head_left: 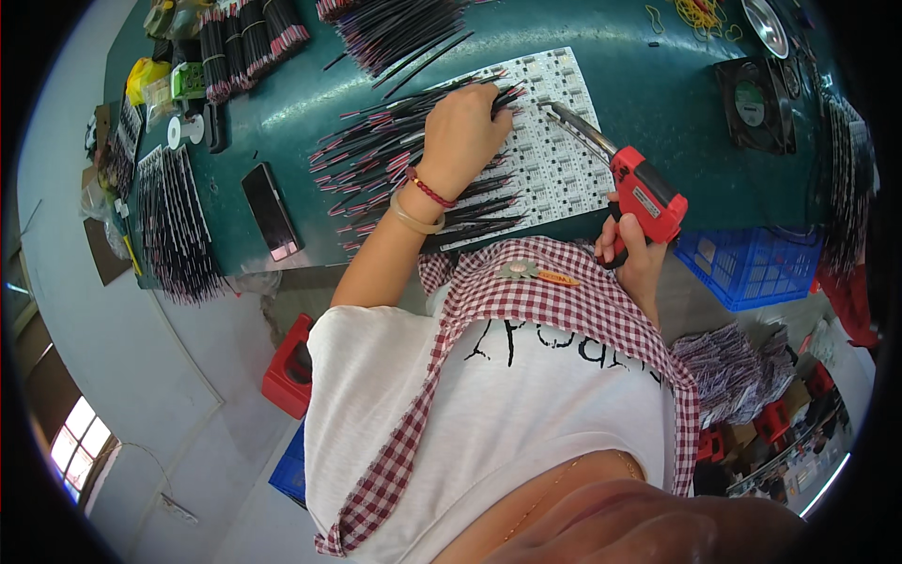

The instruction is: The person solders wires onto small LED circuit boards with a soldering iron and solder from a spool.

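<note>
My right hand (631, 246) is wrapped round the handle of a red and black soldering gun (648, 199). The gun's metal nose points up and left, its tip over a white circuit board panel (564, 150) printed with rows of small black marks. My left hand (465, 132) is closed in a pinch over the panel, fingertips at the end of a black wire; the fingers partly hide it. Many black wires (376, 164) with pinkish-red ends stick out leftward across the panel's left part, under my left hand and forearm.
Loose black wires (395, 33) and tied wire bundles (240, 47) lie along the far side. A phone (270, 211), a white spool (185, 131) and a finished-looking wired strip (174, 221) are at left. A black fan (754, 105) stands right; a blue crate (749, 266) sits below the table.
</note>
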{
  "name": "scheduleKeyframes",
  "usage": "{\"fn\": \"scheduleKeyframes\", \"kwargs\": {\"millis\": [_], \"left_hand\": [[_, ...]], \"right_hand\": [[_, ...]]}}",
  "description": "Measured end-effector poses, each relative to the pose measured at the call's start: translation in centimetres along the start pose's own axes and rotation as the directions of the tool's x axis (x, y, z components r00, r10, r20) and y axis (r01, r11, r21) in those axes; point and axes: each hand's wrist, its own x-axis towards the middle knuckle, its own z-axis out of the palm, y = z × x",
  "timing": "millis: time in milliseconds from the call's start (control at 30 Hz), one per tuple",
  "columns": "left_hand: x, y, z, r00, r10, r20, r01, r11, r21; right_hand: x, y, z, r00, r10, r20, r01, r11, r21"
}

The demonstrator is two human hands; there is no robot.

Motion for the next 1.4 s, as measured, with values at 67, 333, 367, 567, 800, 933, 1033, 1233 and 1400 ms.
{"fn": "scheduleKeyframes", "kwargs": {"millis": [67, 333, 367, 567, 800, 933, 1033, 1233, 1400], "left_hand": [[0.1, -0.1, -0.1, 1.0, 0.018, 0.01, -0.018, 1.0, -0.004], [0.6, -0.4, -0.5, 0.993, 0.082, 0.086, -0.083, 0.997, 0.008], [0.6, -0.5, -0.5, 0.993, 0.082, 0.086, -0.083, 0.996, 0.008], [0.5, -0.6, -0.5, 0.991, 0.09, 0.096, -0.089, 0.996, -0.013], [0.4, -0.6, -0.2, 0.993, 0.102, 0.064, -0.102, 0.995, 0.008], [0.4, -0.4, -0.3, 0.995, 0.083, 0.064, -0.083, 0.997, 0.006], [0.5, -0.3, 0.1, 0.995, 0.085, 0.059, -0.086, 0.996, 0.019], [0.1, -0.5, -0.1, 0.992, 0.118, 0.054, -0.12, 0.992, 0.032], [-1.0, -0.3, -1.1, 0.995, 0.1, -0.013, -0.101, 0.995, -0.021]], "right_hand": [[-0.2, 0.0, 0.2, 1.0, 0.001, -0.009, -0.001, 1.0, 0.004], [-0.1, 0.4, 0.1, 1.0, 0.0, 0.029, 0.001, 0.999, -0.035], [-0.1, 0.4, 0.1, 1.0, 0.0, 0.023, 0.001, 0.999, -0.036], [-0.2, 1.2, -0.3, 1.0, 0.017, 0.024, -0.015, 0.995, -0.103], [-0.6, 0.8, 0.7, 0.996, 0.071, -0.046, -0.077, 0.988, -0.136], [-0.6, 2.4, -0.7, 0.997, 0.012, 0.072, 0.003, 0.979, -0.202], [-0.8, 2.5, -0.7, 0.999, -0.041, 0.022, 0.042, 0.998, -0.049], [-1.1, 1.3, 0.0, 0.998, -0.056, -0.021, 0.055, 0.998, -0.041], [-1.3, 1.1, -0.5, 0.997, -0.069, -0.041, 0.069, 0.998, 0.001]]}}
